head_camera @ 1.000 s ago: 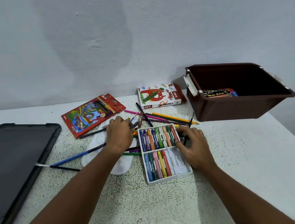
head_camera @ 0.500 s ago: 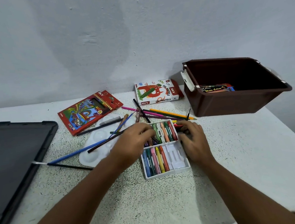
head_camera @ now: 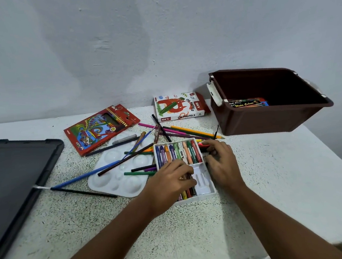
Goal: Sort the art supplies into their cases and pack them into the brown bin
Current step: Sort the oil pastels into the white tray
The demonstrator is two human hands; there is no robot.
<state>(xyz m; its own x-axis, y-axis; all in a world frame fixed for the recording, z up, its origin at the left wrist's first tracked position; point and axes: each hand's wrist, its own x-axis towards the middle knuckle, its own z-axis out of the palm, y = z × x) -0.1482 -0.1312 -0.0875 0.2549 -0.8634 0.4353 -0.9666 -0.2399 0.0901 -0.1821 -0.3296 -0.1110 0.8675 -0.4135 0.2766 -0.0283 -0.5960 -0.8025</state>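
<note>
A pale speckled table point(head_camera: 275, 192) stands against a grey wall and bears everything here. At its left edge lies a dark flat lid point(head_camera: 11, 184); at the far right sits the brown bin point(head_camera: 268, 118), open-topped, with a watercolour box point(head_camera: 246, 103) lying inside it. Near the wall rest a red coloured-pencil case point(head_camera: 99, 129) and a white oil pastels box point(head_camera: 179, 107), well apart from each other. A white paint palette point(head_camera: 116, 175) lies left of centre, with loose coloured pencils point(head_camera: 189, 131) scattered over and behind it. Just beside the palette is the white pastel tray point(head_camera: 203, 180), its far row full of pastels, its near row partly filled. The left hand point(head_camera: 170, 183) lies over the tray's near row, fingers curled down onto the pastels; whether it pinches one I cannot tell. The right hand point(head_camera: 222, 164) rests at the tray's right edge, fingers bent against the rim, and its grasp is also unclear.
</note>
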